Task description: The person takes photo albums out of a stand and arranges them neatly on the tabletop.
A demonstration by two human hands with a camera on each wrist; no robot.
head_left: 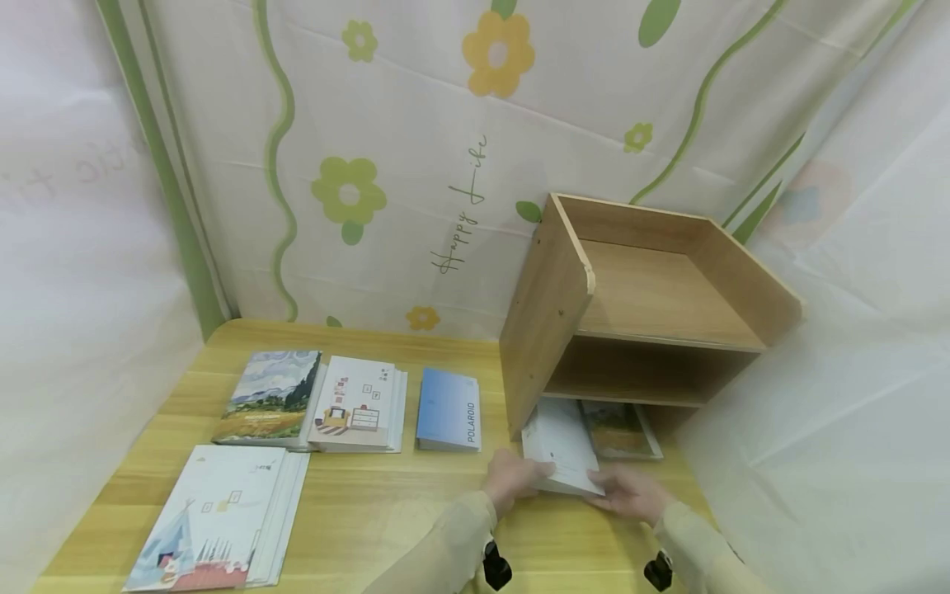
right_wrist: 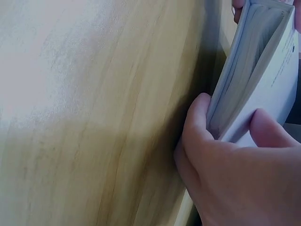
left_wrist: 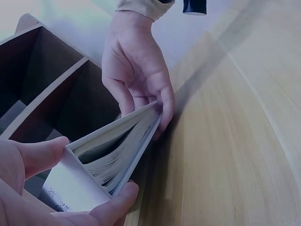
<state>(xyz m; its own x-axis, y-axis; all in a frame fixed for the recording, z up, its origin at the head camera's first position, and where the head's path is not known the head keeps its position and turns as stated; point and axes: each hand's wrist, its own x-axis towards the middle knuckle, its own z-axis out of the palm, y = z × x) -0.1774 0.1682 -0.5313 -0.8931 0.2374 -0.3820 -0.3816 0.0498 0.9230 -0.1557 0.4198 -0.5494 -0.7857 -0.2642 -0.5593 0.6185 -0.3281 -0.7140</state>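
Smooth wood, stiff card, creased cloth

Looks like wood on the table [head_left: 386, 520], smooth and grained, with a pale glossy patch in the right wrist view. Looks wooden on the shelf [head_left: 538, 330] too, mostly matt, slightly rough along the front edges [head_left: 590, 280]. Appears to be stiff, smooth card on the white book [head_left: 560, 437], with thin papery pages [left_wrist: 113, 165] inside. Hangs like thin, creased, matt cloth in the curtain [head_left: 416, 140]. Seems soft and matt on the cloth sleeves [head_left: 445, 544], hard and plastic on the black fittings [head_left: 496, 568].
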